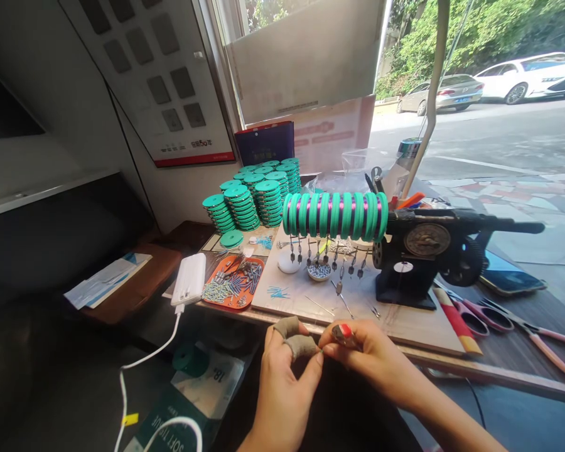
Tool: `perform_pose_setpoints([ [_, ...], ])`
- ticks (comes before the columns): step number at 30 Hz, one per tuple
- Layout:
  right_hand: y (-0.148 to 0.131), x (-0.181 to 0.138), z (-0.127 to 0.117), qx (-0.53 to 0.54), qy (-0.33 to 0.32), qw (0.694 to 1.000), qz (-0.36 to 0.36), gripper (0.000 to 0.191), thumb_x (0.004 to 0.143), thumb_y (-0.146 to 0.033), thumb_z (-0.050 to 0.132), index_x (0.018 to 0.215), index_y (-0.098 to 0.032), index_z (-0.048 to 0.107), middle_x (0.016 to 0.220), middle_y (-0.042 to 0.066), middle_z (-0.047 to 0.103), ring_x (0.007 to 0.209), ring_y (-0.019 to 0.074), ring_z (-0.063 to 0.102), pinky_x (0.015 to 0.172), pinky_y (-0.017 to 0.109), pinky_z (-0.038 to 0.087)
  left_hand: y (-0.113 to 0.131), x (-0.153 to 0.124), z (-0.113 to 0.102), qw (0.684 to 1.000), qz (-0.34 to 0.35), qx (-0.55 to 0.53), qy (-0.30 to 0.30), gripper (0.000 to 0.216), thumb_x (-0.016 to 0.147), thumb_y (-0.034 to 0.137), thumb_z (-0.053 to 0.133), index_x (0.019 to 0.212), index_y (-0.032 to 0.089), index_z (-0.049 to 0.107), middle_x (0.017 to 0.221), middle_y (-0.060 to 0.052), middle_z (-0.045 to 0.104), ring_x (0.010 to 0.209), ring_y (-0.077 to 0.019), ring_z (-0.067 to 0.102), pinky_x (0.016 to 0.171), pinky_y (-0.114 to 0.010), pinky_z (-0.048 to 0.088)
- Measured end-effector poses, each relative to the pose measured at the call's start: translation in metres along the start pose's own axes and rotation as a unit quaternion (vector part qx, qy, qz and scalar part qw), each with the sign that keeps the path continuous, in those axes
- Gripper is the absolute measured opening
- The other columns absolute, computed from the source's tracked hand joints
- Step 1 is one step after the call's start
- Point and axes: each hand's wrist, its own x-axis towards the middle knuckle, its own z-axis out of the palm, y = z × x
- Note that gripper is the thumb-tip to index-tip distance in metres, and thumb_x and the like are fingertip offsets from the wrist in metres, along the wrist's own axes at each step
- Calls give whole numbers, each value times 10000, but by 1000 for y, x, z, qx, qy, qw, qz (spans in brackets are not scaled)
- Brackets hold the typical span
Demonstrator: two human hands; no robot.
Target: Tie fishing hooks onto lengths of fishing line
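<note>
My left hand (289, 376) is closed in a pinch in front of the board's near edge, with brownish wraps on two of its fingers. Fingertip to fingertip with it, my right hand (365, 351) pinches too. What lies between them is too small to make out. A dark piece with a red end (344, 331) shows at the right hand's curled fingers. Beyond them, a row of green spools (335, 216) with purple thread between them sits on a black hand-cranked winder (426, 242). Small dark swivels and weights (339, 276) hang below the spools.
Stacked green spools (240, 207) stand at the back left. An orange tray (235, 282) holds small tubes. On the board (306, 314) are a bowl of beads (319, 271) and blue pieces (277, 292). Scissors (489, 314) and a phone (513, 276) lie right; a white power bank (188, 279) left.
</note>
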Motion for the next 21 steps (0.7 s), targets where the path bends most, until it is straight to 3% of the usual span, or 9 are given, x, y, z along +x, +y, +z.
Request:
perform_pose_setpoints([
  [21, 5, 1, 1, 18, 5, 1000, -8, 198, 763, -310, 548, 679, -139, 603, 631, -4, 529, 609, 120, 447, 574, 225, 353, 0, 0, 0, 1000, 1, 2, 8, 92, 751, 264, 580, 751, 207, 652, 989, -62, 519, 987, -238, 494, 874, -382, 384],
])
